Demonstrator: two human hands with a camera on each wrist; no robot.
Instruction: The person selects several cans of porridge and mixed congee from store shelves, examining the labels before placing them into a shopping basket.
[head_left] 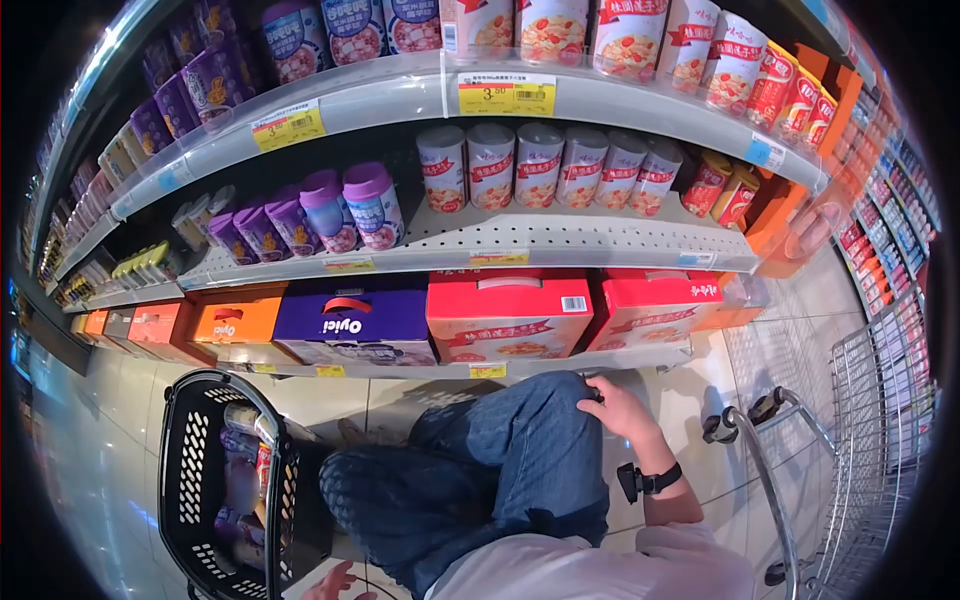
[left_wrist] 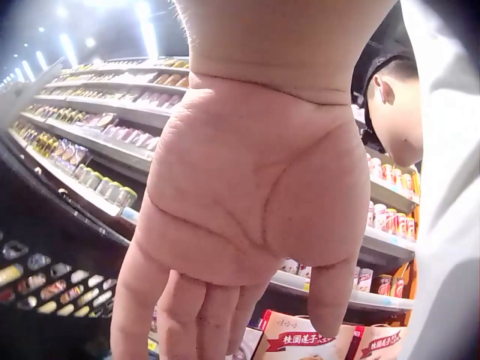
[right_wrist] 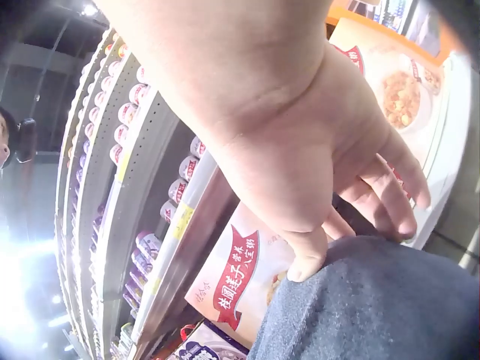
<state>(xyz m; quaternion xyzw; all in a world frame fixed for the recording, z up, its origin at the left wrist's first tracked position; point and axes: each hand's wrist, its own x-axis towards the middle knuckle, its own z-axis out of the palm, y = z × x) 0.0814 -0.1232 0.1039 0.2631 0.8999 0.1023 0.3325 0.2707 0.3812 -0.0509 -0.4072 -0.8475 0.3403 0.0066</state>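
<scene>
At the bottom edge of the head view, the left hand [head_left: 335, 583] is partly visible beside a black basket [head_left: 285, 470] containing several cans [head_left: 240, 440]. The left wrist view has this hand [left_wrist: 255, 187] palm toward the camera, fingers extended and holding nothing visible. On the bent, jeans-covered knee [head_left: 550, 400] rests the right hand [head_left: 618, 410]. Its thumb and fingers lie loosely over the denim [right_wrist: 360, 300] in the right wrist view, where the hand [right_wrist: 322, 150] has something dark beneath the palm; I cannot tell what.
Shelves ahead carry red-and-white cans [head_left: 540, 165] and purple-lidded cups [head_left: 372, 205]. Red gift boxes [head_left: 510, 325] and a purple box [head_left: 355, 325] line the bottom shelf [head_left: 400, 372]. A metal shopping cart [head_left: 870, 400] stands at the right.
</scene>
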